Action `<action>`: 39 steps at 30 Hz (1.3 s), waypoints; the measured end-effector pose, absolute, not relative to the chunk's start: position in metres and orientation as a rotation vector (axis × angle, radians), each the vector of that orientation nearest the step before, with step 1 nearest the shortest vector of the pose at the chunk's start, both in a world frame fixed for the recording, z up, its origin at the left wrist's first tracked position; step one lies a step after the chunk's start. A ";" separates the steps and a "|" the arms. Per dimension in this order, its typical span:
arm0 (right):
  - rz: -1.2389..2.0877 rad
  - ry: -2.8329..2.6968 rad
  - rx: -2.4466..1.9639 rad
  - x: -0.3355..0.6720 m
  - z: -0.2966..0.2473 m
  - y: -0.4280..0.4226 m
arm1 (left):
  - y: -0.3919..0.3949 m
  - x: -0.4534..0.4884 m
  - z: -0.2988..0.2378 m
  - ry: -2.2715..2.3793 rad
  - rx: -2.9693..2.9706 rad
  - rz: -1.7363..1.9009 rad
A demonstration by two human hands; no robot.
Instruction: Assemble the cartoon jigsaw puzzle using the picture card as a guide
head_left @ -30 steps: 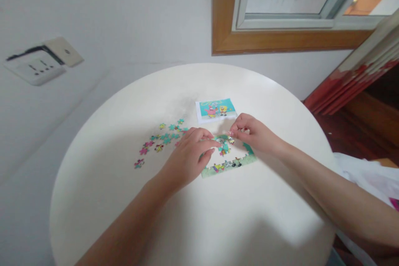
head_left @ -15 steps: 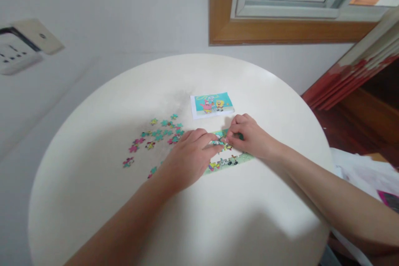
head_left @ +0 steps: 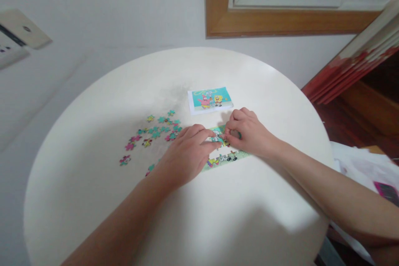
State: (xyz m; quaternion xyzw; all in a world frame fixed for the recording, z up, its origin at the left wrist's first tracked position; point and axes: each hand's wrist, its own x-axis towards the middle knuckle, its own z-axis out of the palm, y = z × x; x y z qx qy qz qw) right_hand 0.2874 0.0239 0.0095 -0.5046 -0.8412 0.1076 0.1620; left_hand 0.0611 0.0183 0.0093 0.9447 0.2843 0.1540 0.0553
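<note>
A partly assembled jigsaw puzzle (head_left: 222, 158) lies on the white round table, with white gaps in its middle. From the left, my left hand (head_left: 187, 153) reaches over it, thumb and forefinger closed about a puzzle piece (head_left: 215, 138) in the upper part. Its palm covers the puzzle's left side. At the right, my right hand (head_left: 246, 131) pinches a small piece against the puzzle, its fingertips almost meeting the left ones. The pinched piece is mostly hidden. Loose puzzle pieces (head_left: 156, 129), teal, pink and yellow, are scattered left of my left hand.
Beyond the puzzle lies a reference picture card (head_left: 212, 99) with cartoon figures. The table (head_left: 199, 224) stands against a wall with a socket plate (head_left: 26, 29) and a wood-framed window (head_left: 280, 23). At the right are a red-and-white curtain (head_left: 349, 66) and white bags (head_left: 352, 162).
The camera view has shifted a little, so everything sits slightly higher and further left. Both hands stay at the same part of the puzzle, with only slight finger movement.
</note>
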 end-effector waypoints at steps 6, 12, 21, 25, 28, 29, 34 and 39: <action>0.298 -2.404 -1.429 0.288 0.009 0.024 | 0.019 0.060 0.008 0.846 2.859 0.487; 0.306 -2.386 -1.422 0.290 0.010 0.025 | 0.019 0.060 0.007 0.850 2.857 0.482; 0.469 -2.468 -1.211 0.314 0.028 0.030 | 0.019 0.059 0.009 0.837 2.833 0.497; 0.492 -2.489 -1.194 0.312 0.028 0.028 | 0.018 0.059 0.008 0.847 2.829 0.509; 0.489 -2.496 -1.207 0.309 0.026 0.027 | 0.019 0.059 0.006 0.839 2.830 0.519; 0.491 -2.498 -1.210 0.308 0.025 0.027 | 0.019 0.058 0.006 0.835 2.830 0.521; 0.458 -2.528 -1.215 0.307 0.020 0.026 | 0.019 0.059 0.006 0.833 2.820 0.523; 0.408 -2.545 -1.244 0.304 0.020 0.024 | 0.019 0.059 0.006 0.841 2.820 0.528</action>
